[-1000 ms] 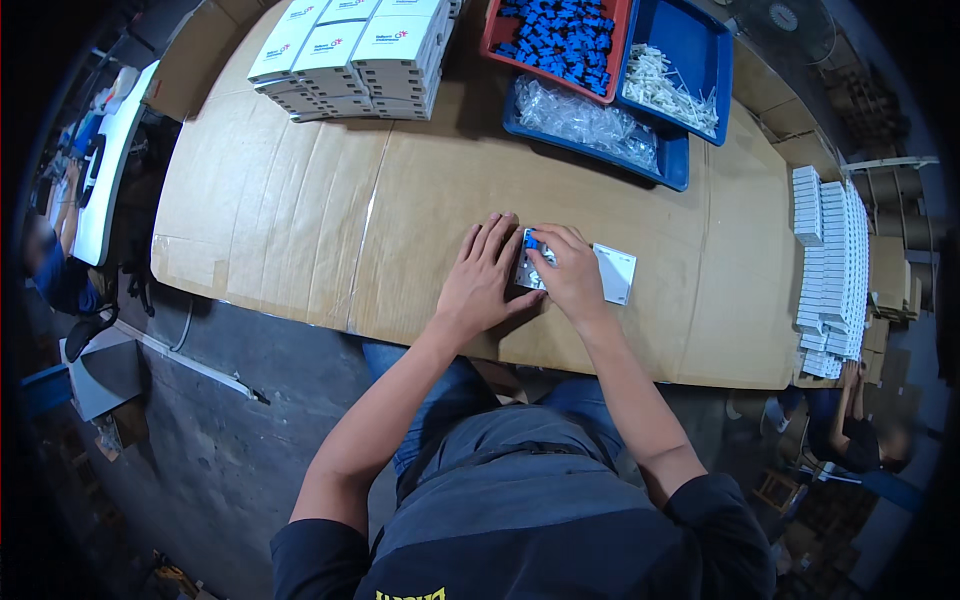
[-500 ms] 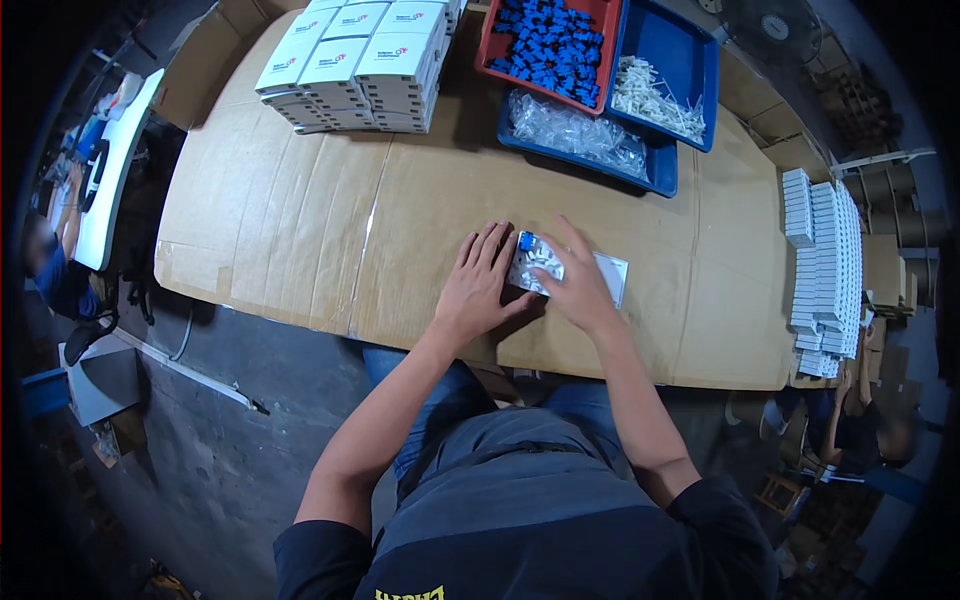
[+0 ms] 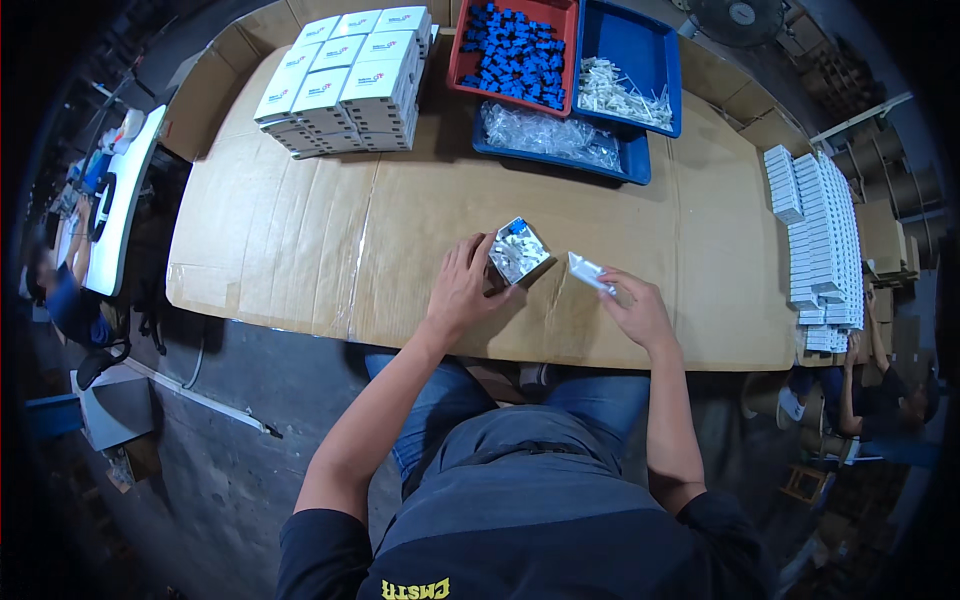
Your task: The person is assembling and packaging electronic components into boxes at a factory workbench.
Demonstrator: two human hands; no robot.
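Observation:
A small square white box (image 3: 520,268) lies on the cardboard-covered table in front of me, its inside facing up. Small white parts fill it, and a blue piece (image 3: 517,227) shows at its far corner. My left hand (image 3: 464,288) grips the box from the left, fingers along one side and thumb at the near edge. To the right, my right hand (image 3: 640,314) pinches a flat white cover (image 3: 588,271) by its near right end. The cover is tilted and apart from the box.
Stacked white boxes (image 3: 340,85) stand at the far left. Far off in the middle are a red tray (image 3: 466,85) of blue pieces, a blue tray (image 3: 625,45) of white sticks and another blue tray (image 3: 560,165) of clear bags. White box stacks (image 3: 815,240) line the right edge. Other people work at both sides.
My right hand has moved right, off the box, and now holds the white cover, which lay flat on the table before. The box has turned slightly under my left hand.

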